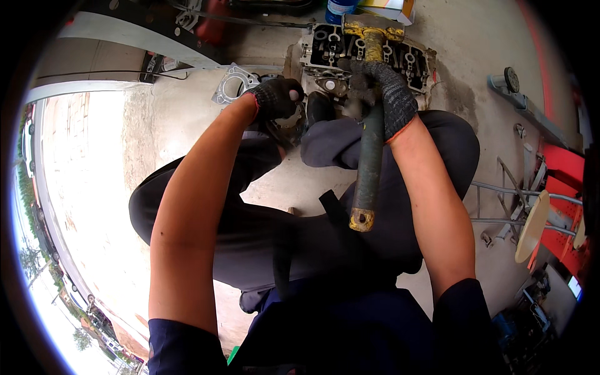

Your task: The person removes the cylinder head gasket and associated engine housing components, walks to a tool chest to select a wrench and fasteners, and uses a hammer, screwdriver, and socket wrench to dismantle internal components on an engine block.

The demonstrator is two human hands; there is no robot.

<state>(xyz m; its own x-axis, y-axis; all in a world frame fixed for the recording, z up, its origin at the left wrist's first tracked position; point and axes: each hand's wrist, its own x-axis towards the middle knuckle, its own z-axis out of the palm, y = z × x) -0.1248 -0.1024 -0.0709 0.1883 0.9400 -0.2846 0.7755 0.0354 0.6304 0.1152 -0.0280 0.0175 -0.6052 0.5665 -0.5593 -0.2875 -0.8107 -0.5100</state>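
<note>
My right hand point(392, 94), in a dark knitted glove, is wrapped round a heavy hammer point(369, 165) close below its head. The yellow, worn hammer head lies over the far edge of an engine cylinder head point(409, 65) on the floor. Its dark green handle slants back toward my lap and ends in a yellow tip with a hole. My left hand point(277, 99), gloved too with a bare fingertip showing, is closed left of the cylinder head. Whatever it may hold is hidden. Beside it rests a silver metal housing point(228, 87) with a round opening.
A blue container point(339, 9) and a box point(390, 9) stand behind the cylinder head. A stool with a round pale seat point(532, 226) and red metal furniture point(559, 209) are at the right. A grey metal frame point(144, 31) crosses the upper left.
</note>
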